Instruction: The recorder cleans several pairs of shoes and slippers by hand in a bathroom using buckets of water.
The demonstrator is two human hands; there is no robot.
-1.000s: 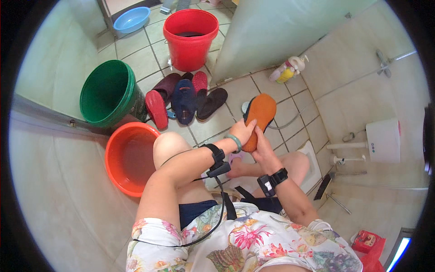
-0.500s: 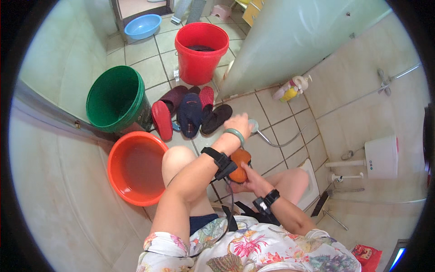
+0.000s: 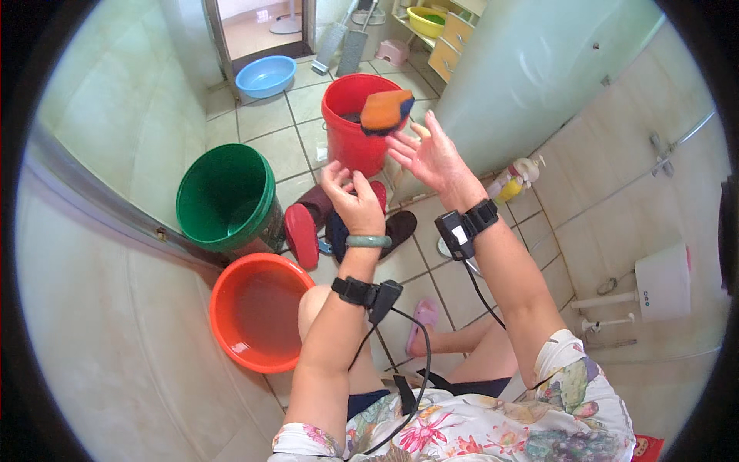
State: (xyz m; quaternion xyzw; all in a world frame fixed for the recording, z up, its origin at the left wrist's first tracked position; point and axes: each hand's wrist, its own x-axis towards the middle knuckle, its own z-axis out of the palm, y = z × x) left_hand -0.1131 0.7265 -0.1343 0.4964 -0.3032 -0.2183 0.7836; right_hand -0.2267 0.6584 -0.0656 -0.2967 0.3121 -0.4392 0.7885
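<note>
A slipper point(image 3: 382, 112) with an orange sole and dark blue edge hangs in mid-air over the red bucket point(image 3: 362, 159), which has dark contents. Just short of it, my right hand point(image 3: 433, 160) is open, its fingers spread and apart from the slipper. My left hand point(image 3: 352, 202), also open and holding nothing, is raised in front of the bucket with a green bangle at its wrist. Below it on the tiles lie several slippers: a red one point(image 3: 301, 236), a maroon one point(image 3: 317, 205) and a dark one point(image 3: 401, 232), partly hidden by my left hand and arm.
An orange basin point(image 3: 221, 316) of murky water stands left of my knee, with a green bucket point(image 3: 265, 213) beyond it. Farther off are a blue basin point(image 3: 266, 77) and mops point(image 3: 353, 52). A glass panel point(image 3: 523, 85) and pump bottle point(image 3: 512, 185) stand right.
Both hands have moved forward and come apart. The slipper has left my right hand and is now above the red bucket. My left hand has moved away from the shower head.
</note>
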